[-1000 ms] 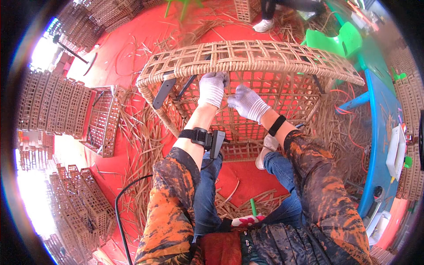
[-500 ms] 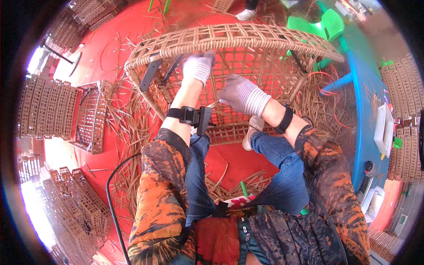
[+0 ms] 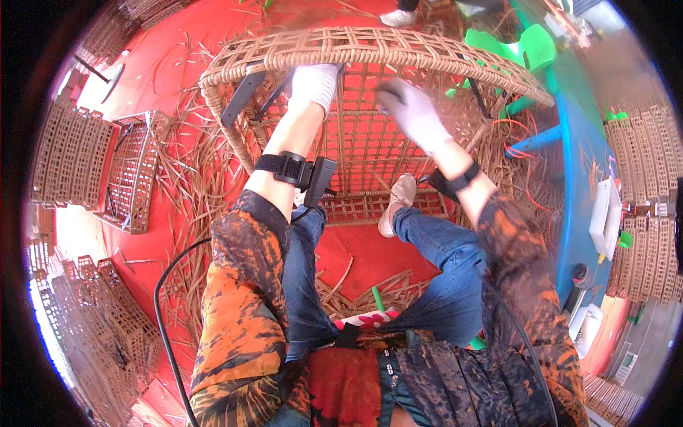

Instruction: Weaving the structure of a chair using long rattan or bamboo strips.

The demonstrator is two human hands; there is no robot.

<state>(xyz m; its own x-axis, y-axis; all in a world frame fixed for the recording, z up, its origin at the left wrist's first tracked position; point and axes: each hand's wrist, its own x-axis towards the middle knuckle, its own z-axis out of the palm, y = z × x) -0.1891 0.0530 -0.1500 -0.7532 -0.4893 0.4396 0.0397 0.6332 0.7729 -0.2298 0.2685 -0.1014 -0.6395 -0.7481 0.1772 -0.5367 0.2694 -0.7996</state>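
A large woven wicker basket [image 3: 370,51] lies in front of me, its thick bound rim toward the far side and its open lattice spread below. My left hand [image 3: 313,87], in a white striped glove, reaches in at the left part of the lattice beside a black metal bracket [image 3: 243,98]. Its fingertips are hidden against the weave. My right hand [image 3: 416,115], gloved too, hovers over the middle of the lattice. Motion smears its fingers, so I cannot make out what they hold, if anything. Another dark metal strut [image 3: 478,98] shows at the basket's right.
Loose wicker strips [image 3: 192,206] litter the red floor [image 3: 356,260]. A smaller woven frame [image 3: 131,174] and stacked woven panels [image 3: 71,153] stand at the left. On the right are a blue table [image 3: 569,185], a white tray [image 3: 605,217] and a green plastic chair [image 3: 533,48].
My right hand has moved up and slightly right, away from my left hand. The left hand has shifted a little farther in toward the rim. The whole view has tilted slightly.
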